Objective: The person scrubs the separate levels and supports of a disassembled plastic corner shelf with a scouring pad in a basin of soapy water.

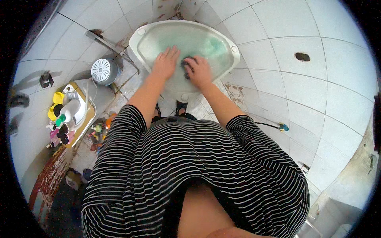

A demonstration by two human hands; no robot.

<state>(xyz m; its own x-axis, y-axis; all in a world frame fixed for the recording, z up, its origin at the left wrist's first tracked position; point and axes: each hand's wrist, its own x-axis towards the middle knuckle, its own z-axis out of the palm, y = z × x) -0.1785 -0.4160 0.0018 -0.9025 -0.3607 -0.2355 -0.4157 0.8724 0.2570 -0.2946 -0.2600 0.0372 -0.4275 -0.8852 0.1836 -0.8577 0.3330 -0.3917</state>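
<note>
Before me is a pale, roughly triangular plastic panel, tray-like, with a raised white rim and a round cap at each of three corners. Its surface is wet-looking, with green patches towards the far side. My left hand lies palm down over the panel's left part, fingers stretched and nothing held. In my right hand, right of the middle, is a dark scrubbing brush, pressed against the panel. My fingers cover much of the brush, and both hands are slightly blurred.
On the left, a white appliance bears bottles and a yellow container. Behind it stands a bucket with a slotted white top. Small colourful things lie on the floor. Tiled walls enclose the corner, with a hose fitting at right.
</note>
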